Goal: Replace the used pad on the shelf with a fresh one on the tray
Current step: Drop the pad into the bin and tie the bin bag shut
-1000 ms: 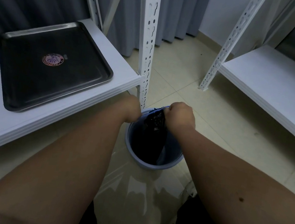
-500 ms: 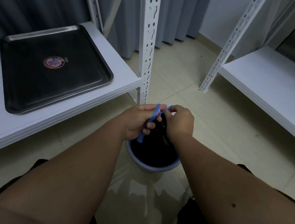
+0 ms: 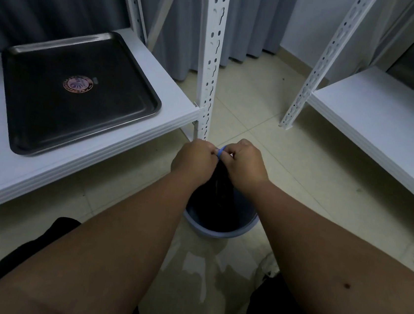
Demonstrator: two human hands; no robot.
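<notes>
A black tray (image 3: pixel 37 122) with a round emblem in its middle lies on the white shelf (image 3: pixel 136 133) at left; no pad shows on it. Below the shelf corner stands a blue bin (image 3: pixel 218 231) with a black bag (image 3: pixel 218 191) inside. My left hand (image 3: pixel 192 163) and my right hand (image 3: pixel 245 163) meet above the bin. Both pinch the blue drawstring (image 3: pixel 220 151) at the top of the bag, which hangs gathered beneath them.
A white perforated upright (image 3: pixel 212 54) stands just behind my hands. A second white shelf (image 3: pixel 384 130) with its own post sits at right. Grey curtains hang at the back. The tiled floor in front of the bin is wet and glossy.
My hands have risen from inside the bin, drawing the bag's top up and closing together on the blue drawstring. The bag hangs more gathered than before.
</notes>
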